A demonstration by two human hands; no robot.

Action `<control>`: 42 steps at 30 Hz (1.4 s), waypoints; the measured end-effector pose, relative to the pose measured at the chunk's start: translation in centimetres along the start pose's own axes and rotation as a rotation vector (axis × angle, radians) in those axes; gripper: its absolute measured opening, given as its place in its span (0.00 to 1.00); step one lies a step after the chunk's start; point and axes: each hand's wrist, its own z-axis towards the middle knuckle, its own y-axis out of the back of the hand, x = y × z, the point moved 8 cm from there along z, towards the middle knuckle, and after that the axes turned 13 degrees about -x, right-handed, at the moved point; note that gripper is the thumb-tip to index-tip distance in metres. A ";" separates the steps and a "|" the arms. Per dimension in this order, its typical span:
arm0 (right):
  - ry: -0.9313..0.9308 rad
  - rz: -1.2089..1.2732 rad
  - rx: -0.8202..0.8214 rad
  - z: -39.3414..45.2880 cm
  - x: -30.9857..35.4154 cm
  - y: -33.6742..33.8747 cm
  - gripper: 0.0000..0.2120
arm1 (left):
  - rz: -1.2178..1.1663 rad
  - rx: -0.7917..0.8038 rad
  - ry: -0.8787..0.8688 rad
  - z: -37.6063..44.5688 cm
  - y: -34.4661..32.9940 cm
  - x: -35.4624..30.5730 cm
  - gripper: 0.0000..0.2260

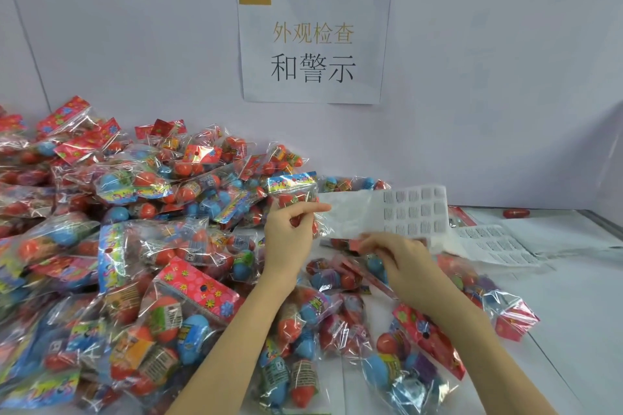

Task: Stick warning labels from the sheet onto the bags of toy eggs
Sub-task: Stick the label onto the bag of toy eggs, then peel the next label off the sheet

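Note:
My left hand (290,233) pinches the left edge of a label sheet (384,212) and holds it up above the table; the sheet's left half is bare backing and its right half carries rows of small printed warning labels. My right hand (401,263) reaches in from below with curled fingertips at the sheet's lower edge; whether they hold a label or the red bag header there I cannot tell. Clear bags of red and blue toy eggs (350,274) lie under both hands. A big heap of the same bags (128,229) fills the left side.
A second label sheet (495,244) lies flat on the white table (573,296) to the right. A loose red egg (515,213) rests near the back wall. A paper sign with Chinese text (313,47) hangs on the wall. More bags (424,357) lie near the front edge.

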 end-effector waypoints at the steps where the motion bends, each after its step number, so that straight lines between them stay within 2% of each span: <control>1: -0.013 -0.033 0.006 0.0 -0.5 0.1 0.16 | 0.012 0.023 -0.002 -0.1 -0.2 0.0 0.20; 4: -0.080 -0.060 0.022 0.2 -1.6 0.4 0.17 | 0.065 0.068 -0.010 -0.5 -0.6 0.0 0.18; 8: -0.081 -0.018 -0.032 0.4 -1.5 1.1 0.16 | 0.190 0.094 -0.067 -0.9 -0.9 -0.2 0.14; 13: -0.098 -0.027 -0.037 0.3 -1.3 1.2 0.16 | 0.387 0.248 -0.180 -1.5 -2.2 0.0 0.08; 16: -0.094 -0.026 -0.064 0.3 -1.0 1.4 0.15 | 0.501 0.327 -0.197 -2.0 -2.9 0.6 0.09; 20: -0.124 -0.003 -0.090 0.4 -1.1 1.5 0.16 | 0.588 0.279 -0.139 -1.4 -2.4 1.5 0.10; 25: -0.174 -0.123 -0.094 0.4 -2.0 0.8 0.28 | 0.595 0.253 -0.110 -1.2 -2.2 1.8 0.12; 29: -0.301 -0.220 -0.127 0.1 -3.4 0.9 0.26 | 0.632 0.278 -0.095 -1.3 -2.3 2.2 0.14; 33: -0.338 -0.274 -0.247 -0.3 -3.6 2.0 0.25 | 0.667 0.294 -0.080 -1.3 -2.3 2.5 0.16; 42: -0.490 0.059 -0.454 -0.7 -3.8 3.8 0.24 | 0.720 0.318 -0.060 -1.4 -2.4 2.8 0.19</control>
